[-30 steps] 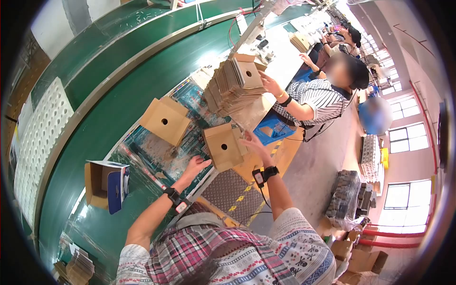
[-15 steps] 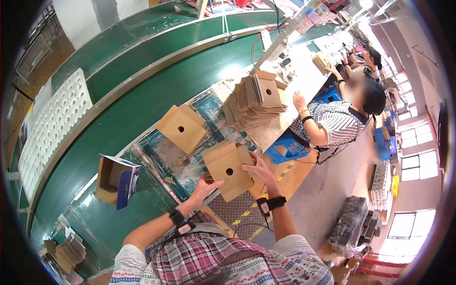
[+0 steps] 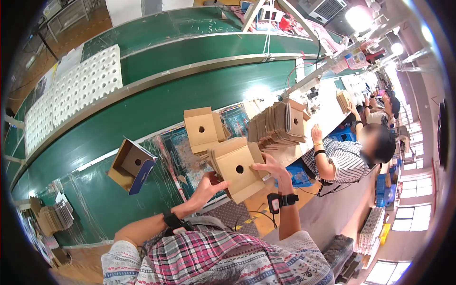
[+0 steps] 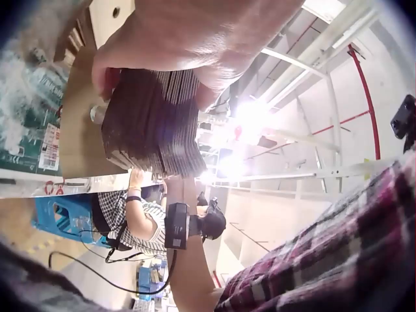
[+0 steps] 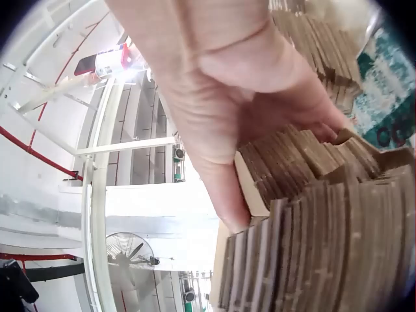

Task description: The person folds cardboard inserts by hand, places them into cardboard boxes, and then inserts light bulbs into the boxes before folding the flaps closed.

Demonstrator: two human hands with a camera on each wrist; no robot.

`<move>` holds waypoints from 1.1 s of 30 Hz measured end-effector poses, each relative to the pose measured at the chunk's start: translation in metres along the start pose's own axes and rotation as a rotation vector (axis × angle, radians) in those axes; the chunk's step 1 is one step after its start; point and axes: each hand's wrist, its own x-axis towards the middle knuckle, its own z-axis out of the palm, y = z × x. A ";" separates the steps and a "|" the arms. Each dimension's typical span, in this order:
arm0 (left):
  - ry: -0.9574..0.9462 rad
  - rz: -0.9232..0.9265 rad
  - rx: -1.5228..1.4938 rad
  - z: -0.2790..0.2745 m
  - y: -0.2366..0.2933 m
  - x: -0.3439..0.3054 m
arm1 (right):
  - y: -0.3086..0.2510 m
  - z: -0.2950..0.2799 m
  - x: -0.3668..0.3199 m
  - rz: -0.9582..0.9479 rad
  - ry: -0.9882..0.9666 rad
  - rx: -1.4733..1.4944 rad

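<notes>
Between my two hands is a stack of tan cardboard inserts [image 3: 230, 164], the front one showing a round hole and folded flaps. My left hand [image 3: 206, 190] grips its left edge, and in the left wrist view the thumb and fingers of that hand [image 4: 188, 39] span the layered edges [image 4: 153, 120]. On the opposite edge my right hand [image 3: 275, 168] holds the stack, its thumb on the front face. The right wrist view has the thumb [image 5: 227, 198] against the many packed layers [image 5: 318, 253]. Just behind, a second stack of inserts [image 3: 199, 137] lies on the worktable.
A tall stack of inserts [image 3: 275, 126] stands to the right, near a person in a striped shirt [image 3: 344, 159] and a blue stool [image 3: 299, 175]. Leftward are an open box with a blue flap [image 3: 135, 161] and a green conveyor [image 3: 156, 104]. A white perforated tray [image 3: 85, 90] lies beyond.
My left hand, apart from the stack at first, has come to its left edge, and both hands now hold it. The view has swung rightward. The other person's hand has left the tall stack.
</notes>
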 end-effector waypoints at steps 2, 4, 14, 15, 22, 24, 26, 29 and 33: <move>0.001 0.132 0.107 -0.005 0.011 0.006 | -0.004 0.007 -0.009 -0.012 0.058 0.108; 0.021 0.264 0.256 -0.018 0.011 0.018 | -0.035 0.028 -0.017 -0.044 0.138 0.264; 0.418 0.294 0.421 -0.072 0.026 0.075 | -0.013 0.027 0.125 -0.083 0.104 0.444; 0.429 0.284 0.416 -0.078 0.017 0.082 | -0.010 0.027 0.136 -0.069 0.097 0.433; 0.317 0.172 0.420 -0.117 -0.015 0.109 | -0.011 0.027 0.151 0.015 0.090 0.263; 0.318 0.202 0.259 -0.110 -0.005 0.098 | -0.033 0.032 0.140 0.055 0.093 0.177; 0.318 0.164 0.090 -0.104 -0.006 0.091 | -0.045 0.033 0.135 0.097 0.112 0.160; 0.295 0.078 -0.083 -0.098 -0.028 0.099 | -0.051 0.033 0.140 0.133 0.112 0.295; 0.216 0.109 -0.098 -0.089 -0.015 0.094 | -0.059 0.030 0.140 0.246 0.114 0.178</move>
